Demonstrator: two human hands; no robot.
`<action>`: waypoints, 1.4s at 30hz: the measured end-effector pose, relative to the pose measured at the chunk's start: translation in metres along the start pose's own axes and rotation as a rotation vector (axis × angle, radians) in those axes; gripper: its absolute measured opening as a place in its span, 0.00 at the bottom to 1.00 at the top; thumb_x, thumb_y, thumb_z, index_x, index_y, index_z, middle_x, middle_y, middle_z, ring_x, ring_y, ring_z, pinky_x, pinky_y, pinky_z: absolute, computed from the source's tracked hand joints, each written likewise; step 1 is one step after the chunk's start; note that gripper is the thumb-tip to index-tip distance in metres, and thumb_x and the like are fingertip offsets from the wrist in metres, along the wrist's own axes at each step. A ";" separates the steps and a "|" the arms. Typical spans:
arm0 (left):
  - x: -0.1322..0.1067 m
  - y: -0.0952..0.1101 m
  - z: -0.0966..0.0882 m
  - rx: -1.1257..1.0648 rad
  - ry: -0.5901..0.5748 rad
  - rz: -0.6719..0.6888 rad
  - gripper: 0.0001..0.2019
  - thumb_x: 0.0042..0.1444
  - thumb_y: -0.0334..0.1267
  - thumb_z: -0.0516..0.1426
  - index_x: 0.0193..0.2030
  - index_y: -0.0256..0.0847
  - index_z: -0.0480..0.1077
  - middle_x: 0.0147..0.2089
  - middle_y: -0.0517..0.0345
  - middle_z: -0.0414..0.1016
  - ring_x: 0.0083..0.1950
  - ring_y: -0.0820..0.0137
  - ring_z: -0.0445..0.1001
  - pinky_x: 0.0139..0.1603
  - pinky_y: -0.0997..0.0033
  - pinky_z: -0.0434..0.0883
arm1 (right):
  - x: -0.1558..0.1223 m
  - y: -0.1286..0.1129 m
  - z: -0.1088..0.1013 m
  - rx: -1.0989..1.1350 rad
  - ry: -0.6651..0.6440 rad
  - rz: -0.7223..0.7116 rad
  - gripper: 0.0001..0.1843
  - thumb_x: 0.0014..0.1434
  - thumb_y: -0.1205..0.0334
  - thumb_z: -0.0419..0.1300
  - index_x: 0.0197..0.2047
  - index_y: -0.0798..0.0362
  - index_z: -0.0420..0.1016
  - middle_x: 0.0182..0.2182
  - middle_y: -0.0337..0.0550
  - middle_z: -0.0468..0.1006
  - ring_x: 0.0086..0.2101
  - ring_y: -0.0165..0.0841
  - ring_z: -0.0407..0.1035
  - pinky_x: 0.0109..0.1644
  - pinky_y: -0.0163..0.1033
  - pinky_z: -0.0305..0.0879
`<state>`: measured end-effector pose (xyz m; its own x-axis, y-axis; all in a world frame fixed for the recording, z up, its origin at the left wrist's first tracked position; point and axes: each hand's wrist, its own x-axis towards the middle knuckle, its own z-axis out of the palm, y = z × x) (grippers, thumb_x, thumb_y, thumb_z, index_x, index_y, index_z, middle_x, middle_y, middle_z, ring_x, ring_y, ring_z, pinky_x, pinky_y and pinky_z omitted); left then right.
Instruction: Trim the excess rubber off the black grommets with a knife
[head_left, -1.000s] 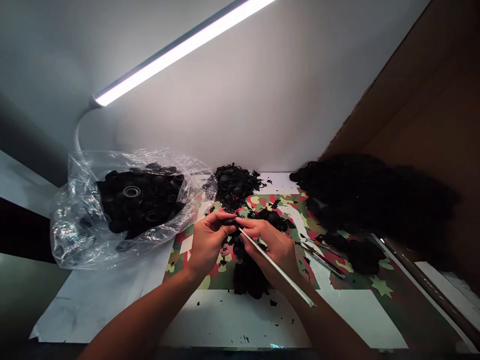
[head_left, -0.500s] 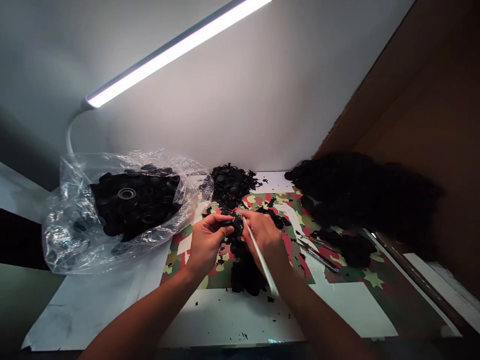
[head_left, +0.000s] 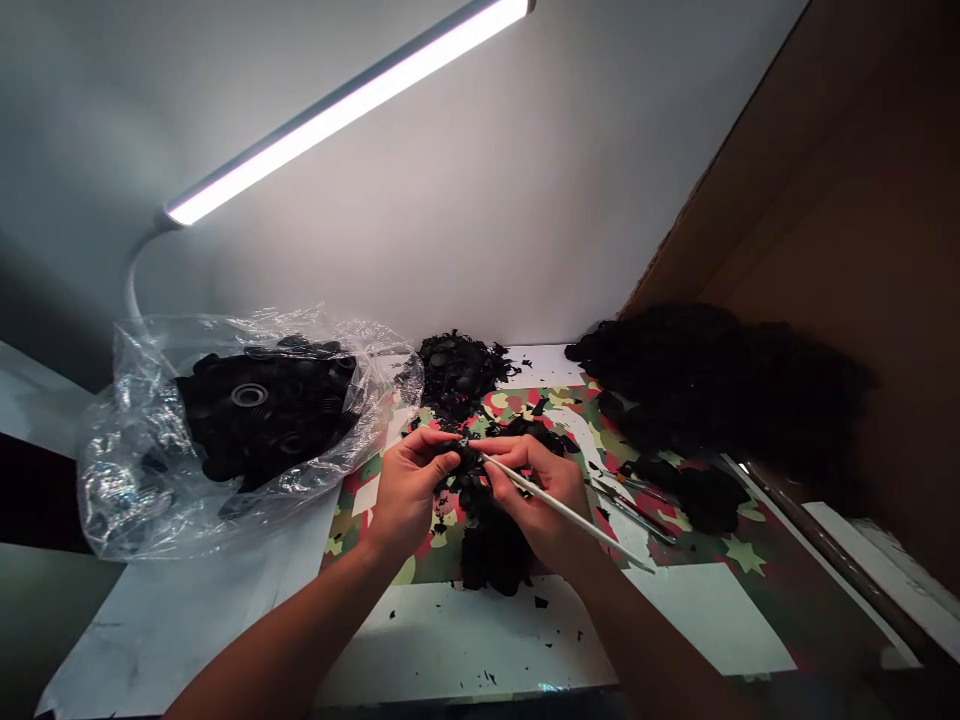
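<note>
My left hand (head_left: 409, 490) pinches a small black rubber part (head_left: 466, 460) between thumb and fingers, just above the camouflage-patterned mat (head_left: 675, 560). My right hand (head_left: 536, 495) is closed round a thin silvery rod-like tool (head_left: 592, 528). The tool's tip touches the black part, and its long end points down to the right. Under both hands lies a small heap of black parts and scraps (head_left: 491, 545).
A clear plastic bag (head_left: 142, 460) with several black round parts stands at the left. A heap of black trimmings (head_left: 457, 365) lies at the back, a large dark pile (head_left: 720, 385) at the right. Metal tools (head_left: 634, 505) lie on the mat. A lit lamp bar (head_left: 345, 105) hangs overhead.
My right hand has turned the thin tool, so its long end swung from pointing toward me out to the right. My left hand keeps pinching the black part.
</note>
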<state>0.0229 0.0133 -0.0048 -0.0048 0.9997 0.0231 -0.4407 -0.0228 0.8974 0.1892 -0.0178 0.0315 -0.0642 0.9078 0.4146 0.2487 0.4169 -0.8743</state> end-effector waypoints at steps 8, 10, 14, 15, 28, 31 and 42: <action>0.001 -0.004 -0.006 0.077 -0.014 0.058 0.10 0.45 0.35 0.72 0.35 0.39 0.81 0.32 0.57 0.80 0.34 0.72 0.75 0.36 0.76 0.72 | 0.000 0.006 0.002 -0.125 -0.033 -0.151 0.07 0.63 0.67 0.60 0.32 0.48 0.71 0.44 0.43 0.85 0.42 0.37 0.79 0.49 0.45 0.73; 0.001 -0.003 -0.005 0.093 -0.006 0.063 0.09 0.45 0.34 0.72 0.34 0.39 0.81 0.32 0.57 0.80 0.34 0.72 0.75 0.36 0.77 0.72 | 0.000 0.006 0.002 -0.182 -0.019 -0.207 0.07 0.63 0.68 0.59 0.33 0.48 0.71 0.43 0.42 0.85 0.41 0.37 0.78 0.49 0.46 0.72; 0.000 -0.001 -0.002 0.129 0.017 0.070 0.09 0.43 0.34 0.72 0.33 0.39 0.81 0.31 0.59 0.79 0.33 0.74 0.74 0.35 0.78 0.71 | 0.001 0.008 0.005 -0.303 -0.018 -0.338 0.09 0.63 0.71 0.57 0.34 0.48 0.70 0.42 0.43 0.85 0.40 0.36 0.78 0.48 0.45 0.71; 0.000 0.000 -0.001 0.142 0.027 0.069 0.09 0.43 0.34 0.72 0.33 0.39 0.80 0.31 0.59 0.79 0.33 0.74 0.74 0.35 0.78 0.71 | 0.001 0.009 0.007 -0.331 -0.013 -0.388 0.09 0.63 0.72 0.56 0.34 0.48 0.70 0.42 0.44 0.84 0.40 0.36 0.78 0.48 0.45 0.71; -0.004 0.001 0.008 -0.091 0.026 -0.038 0.17 0.39 0.42 0.75 0.35 0.38 0.80 0.35 0.57 0.81 0.35 0.73 0.76 0.39 0.76 0.73 | 0.004 0.024 0.002 -0.228 0.066 -0.045 0.08 0.65 0.65 0.56 0.32 0.49 0.68 0.43 0.44 0.81 0.40 0.36 0.74 0.45 0.41 0.67; -0.001 0.001 0.006 -0.062 0.003 0.003 0.19 0.40 0.41 0.74 0.39 0.39 0.80 0.38 0.55 0.81 0.39 0.71 0.77 0.43 0.74 0.73 | 0.004 0.023 -0.003 -0.019 0.021 0.065 0.12 0.61 0.63 0.58 0.26 0.50 0.64 0.43 0.44 0.79 0.42 0.37 0.72 0.46 0.42 0.66; -0.003 0.006 0.004 0.316 -0.161 0.223 0.15 0.48 0.33 0.70 0.45 0.44 0.81 0.45 0.55 0.75 0.48 0.70 0.74 0.51 0.74 0.71 | 0.007 0.017 0.002 0.464 -0.143 0.409 0.12 0.63 0.51 0.54 0.34 0.50 0.66 0.23 0.31 0.54 0.23 0.28 0.48 0.26 0.35 0.46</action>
<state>0.0236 0.0099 0.0023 0.0829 0.9569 0.2784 -0.1473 -0.2646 0.9531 0.1910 -0.0043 0.0189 -0.1888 0.9819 0.0139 -0.1619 -0.0172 -0.9866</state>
